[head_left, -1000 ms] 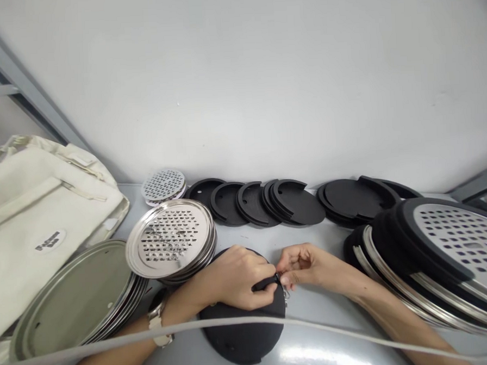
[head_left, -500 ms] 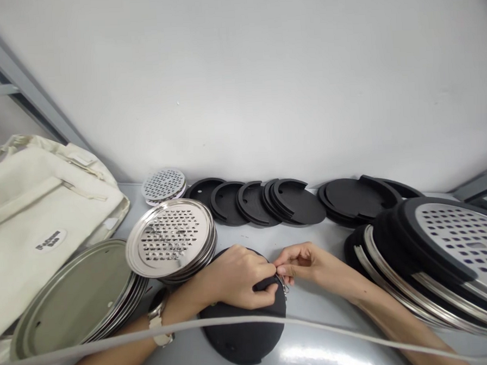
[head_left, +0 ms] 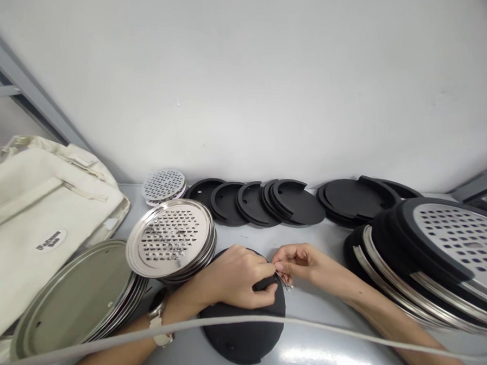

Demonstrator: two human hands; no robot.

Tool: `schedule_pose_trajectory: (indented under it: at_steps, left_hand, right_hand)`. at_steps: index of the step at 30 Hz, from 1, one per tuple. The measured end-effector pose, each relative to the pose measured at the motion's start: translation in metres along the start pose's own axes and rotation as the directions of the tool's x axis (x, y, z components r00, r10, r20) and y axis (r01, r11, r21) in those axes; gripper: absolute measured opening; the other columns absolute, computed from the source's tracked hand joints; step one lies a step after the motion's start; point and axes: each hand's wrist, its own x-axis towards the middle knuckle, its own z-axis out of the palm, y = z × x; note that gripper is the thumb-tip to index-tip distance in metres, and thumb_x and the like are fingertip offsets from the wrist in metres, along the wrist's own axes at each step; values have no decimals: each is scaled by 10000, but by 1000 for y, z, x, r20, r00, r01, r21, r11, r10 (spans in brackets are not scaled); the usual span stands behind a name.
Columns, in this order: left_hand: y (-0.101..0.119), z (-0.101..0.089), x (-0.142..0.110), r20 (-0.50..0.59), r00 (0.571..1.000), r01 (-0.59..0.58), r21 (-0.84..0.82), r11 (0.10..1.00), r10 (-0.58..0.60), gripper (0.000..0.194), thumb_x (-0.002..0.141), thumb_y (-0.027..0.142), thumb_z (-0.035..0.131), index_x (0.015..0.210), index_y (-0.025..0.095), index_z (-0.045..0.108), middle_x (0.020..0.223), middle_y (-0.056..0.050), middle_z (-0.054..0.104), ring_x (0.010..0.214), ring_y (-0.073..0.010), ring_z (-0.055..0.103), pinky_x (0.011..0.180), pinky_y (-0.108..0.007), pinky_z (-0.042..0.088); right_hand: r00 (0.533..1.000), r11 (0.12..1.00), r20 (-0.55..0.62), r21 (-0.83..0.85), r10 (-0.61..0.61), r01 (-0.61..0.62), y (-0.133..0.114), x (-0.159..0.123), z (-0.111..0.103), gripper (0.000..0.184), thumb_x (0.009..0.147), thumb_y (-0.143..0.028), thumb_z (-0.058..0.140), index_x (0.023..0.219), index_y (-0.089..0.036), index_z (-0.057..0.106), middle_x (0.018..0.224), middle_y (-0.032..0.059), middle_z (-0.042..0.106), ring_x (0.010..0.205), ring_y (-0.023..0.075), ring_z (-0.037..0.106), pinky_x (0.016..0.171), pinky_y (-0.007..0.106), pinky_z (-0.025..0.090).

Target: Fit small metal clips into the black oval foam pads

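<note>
A black round foam disc [head_left: 243, 335] lies flat on the grey table in front of me. My left hand [head_left: 236, 278] rests on its far edge, fingers curled and pinching the rim near a notch. My right hand [head_left: 299, 261] meets it from the right, thumb and fingers pinched on a small silver metal clip [head_left: 285, 281] at the disc's edge. A watch sits on my left wrist [head_left: 159, 323].
Stacked perforated steel plates [head_left: 171, 238] and plain steel lids [head_left: 76, 297] lie at left, beside a cream bag [head_left: 33, 215]. Black foam discs [head_left: 277, 202] line the wall. A large stack of rimmed perforated plates [head_left: 443, 253] fills the right. A white cable [head_left: 316, 326] crosses the foreground.
My right hand has edged left and closer to my left hand, and the small metal clip now shows at the disc's edge. The disc has stayed in place.
</note>
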Motion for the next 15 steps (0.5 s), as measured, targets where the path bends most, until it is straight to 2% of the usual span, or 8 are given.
schedule_pose_trajectory:
  at_steps: [3,6,8,9,12,13,15]
  left_hand:
    - [-2,-3,0,49,999,-18,13,1000,17,151,803,295,538,720,175,574,642,-12,612,588,-151,573,544,-269,370]
    - [8,-16,3,117,993,-30,67,997,22,151,838,301,514,794,168,572,708,-23,617,638,-165,577,579,-277,397]
    - [23,-28,4,121,991,42,161,986,-62,165,874,289,478,901,150,563,798,-53,621,707,-188,584,611,-288,412]
    - [33,-32,1,114,989,69,212,975,-95,142,885,250,452,887,148,551,778,-56,606,693,-189,574,595,-286,404]
    - [62,-31,-24,124,987,66,271,960,-103,110,863,171,445,872,140,550,744,-56,588,641,-176,547,546,-274,376]
    - [70,-25,-39,114,990,49,229,972,-77,103,855,147,451,827,162,549,696,-28,576,601,-156,529,529,-264,365]
    - [83,-4,-76,156,988,-18,36,999,12,113,862,173,479,832,220,577,650,23,568,584,-121,515,523,-232,374]
  right_hand:
    - [1000,1000,11,21,-5,5,3,1,-1,283,801,-394,669,806,-111,656,661,5,585,594,90,522,601,239,429]
    - [1000,1000,18,17,-13,13,4,2,-2,288,795,-406,672,799,-119,647,669,3,583,588,90,527,598,241,432]
    - [1000,1000,14,11,-19,19,4,2,-2,296,780,-417,685,795,-124,642,671,3,585,588,92,528,603,244,435]
    - [1000,1000,11,10,-17,17,3,2,-2,304,766,-424,697,796,-126,641,673,3,589,586,92,528,602,246,436]
    - [1000,1000,-13,11,-13,13,3,2,-2,344,734,-457,714,804,-127,646,663,1,596,578,92,525,594,245,434]
    - [1000,1000,-16,8,-17,17,4,2,-2,349,733,-461,713,805,-126,648,664,0,597,582,91,527,597,244,434]
    - [1000,1000,-4,2,-27,27,5,2,-2,346,741,-458,708,809,-123,650,670,1,602,592,88,534,605,240,437]
